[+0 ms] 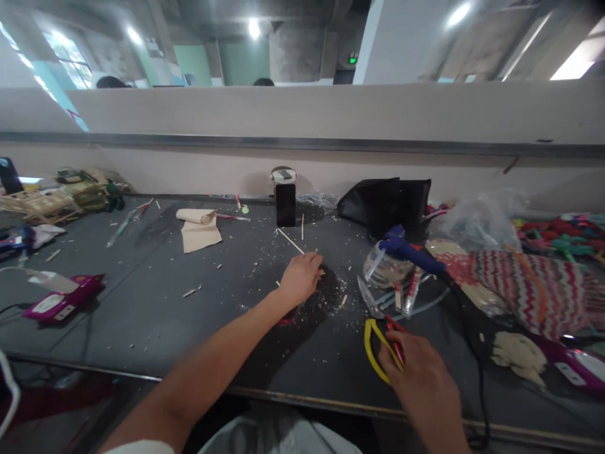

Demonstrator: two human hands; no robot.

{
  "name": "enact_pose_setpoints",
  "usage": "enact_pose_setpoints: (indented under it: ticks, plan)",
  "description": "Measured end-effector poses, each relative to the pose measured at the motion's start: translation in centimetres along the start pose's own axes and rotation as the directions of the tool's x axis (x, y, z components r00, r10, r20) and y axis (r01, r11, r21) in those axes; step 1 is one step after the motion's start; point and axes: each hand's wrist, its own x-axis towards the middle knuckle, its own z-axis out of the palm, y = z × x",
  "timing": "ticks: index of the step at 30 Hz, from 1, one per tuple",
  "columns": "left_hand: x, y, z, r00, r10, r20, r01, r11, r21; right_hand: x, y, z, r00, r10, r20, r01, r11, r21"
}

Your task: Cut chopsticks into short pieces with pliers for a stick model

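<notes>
My left hand (301, 277) is over the middle of the dark table, its fingers closed in a pinch with the tips turned away from view. A thin pale wooden stick (290, 241) runs up to its knuckles; whether the fingers grip it I cannot tell. Another stick (303, 227) lies just beyond. Near the front edge, my right hand (423, 375) is wrapped round yellow-handled cutters (370, 353), whose metal jaws point away from me. Small pale scraps (344, 301) are scattered between both hands.
A phone (285, 205) stands upright against a white object at the back. On the right are a blue glue gun (411, 252) with a cord, a roll of clear tape (385, 268), a black pouch (385, 202) and patterned knitwork (529, 290). Tan cloth (201, 236) and a magenta power strip (61, 302) lie left.
</notes>
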Motion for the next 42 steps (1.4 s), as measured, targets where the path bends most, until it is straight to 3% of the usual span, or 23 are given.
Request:
enact_pose_setpoints:
  ticks: [4,9,11,13,16,20,22,24,26,29,31,36,39,42]
  plan:
    - [0.1,-1.5,0.4,0.976,0.166,0.141,-0.175,0.983,0.059,-0.7,0.8,0.2,0.988,-0.133,0.075,0.135,0.991,-0.021]
    - [-2.5,-3.6,-1.9,0.939,0.235,0.251,-0.25,0.968,0.029,-0.8,1.4,0.0,0.961,-0.25,0.116,0.259,0.964,-0.068]
    - [-3.4,-4.1,-2.8,0.931,0.248,0.268,-0.261,0.965,0.015,-0.7,1.2,0.1,0.963,-0.246,0.111,0.253,0.966,-0.051]
    - [-3.9,-4.2,-3.0,0.935,0.235,0.267,-0.247,0.969,0.013,-0.5,0.9,0.2,0.984,-0.164,0.067,0.166,0.986,-0.022]
    - [-3.6,-3.3,-1.8,0.956,0.188,0.227,-0.201,0.979,0.036,-0.3,0.4,0.5,0.999,-0.025,0.031,0.025,1.0,-0.002]
    - [-2.0,-0.2,0.8,0.98,0.138,0.14,-0.145,0.989,0.037,0.0,-0.1,-0.2,0.999,-0.03,0.045,0.03,1.0,-0.002]
    - [-1.5,1.4,1.1,0.991,0.109,0.081,-0.11,0.994,0.008,0.4,-0.5,-0.9,0.997,-0.048,0.054,0.048,0.999,-0.001]
    - [-2.0,2.3,0.1,0.997,0.071,-0.006,-0.072,0.996,-0.045,0.9,-1.0,-1.6,0.996,-0.065,0.063,0.064,0.998,0.016]
    - [-3.7,2.3,-1.7,0.997,0.03,-0.066,-0.035,0.996,-0.082,1.7,-1.7,-2.0,0.995,-0.09,0.049,0.087,0.994,0.061]
    - [-8.0,1.1,-4.2,1.0,0.023,0.015,-0.022,0.999,-0.031,3.0,-3.6,-2.1,0.987,-0.137,0.083,0.124,0.981,0.151]
    - [-11.1,0.0,-5.0,0.999,0.021,0.048,-0.022,1.0,0.018,4.4,-5.5,-1.9,0.975,-0.167,0.145,0.139,0.972,0.189]
    - [-16.2,-1.7,-4.4,0.997,0.057,0.051,-0.059,0.997,0.048,8.6,-9.5,-0.1,0.904,-0.286,0.319,0.239,0.955,0.178]
    - [-17.4,-2.7,-4.2,0.998,0.065,-0.008,-0.065,0.995,0.073,10.7,-9.4,1.1,0.844,-0.323,0.428,0.32,0.944,0.081]
    - [-18.0,-3.5,-4.6,0.996,0.057,-0.062,-0.053,0.997,0.051,12.0,-8.7,1.8,0.841,-0.282,0.462,0.328,0.945,-0.019]
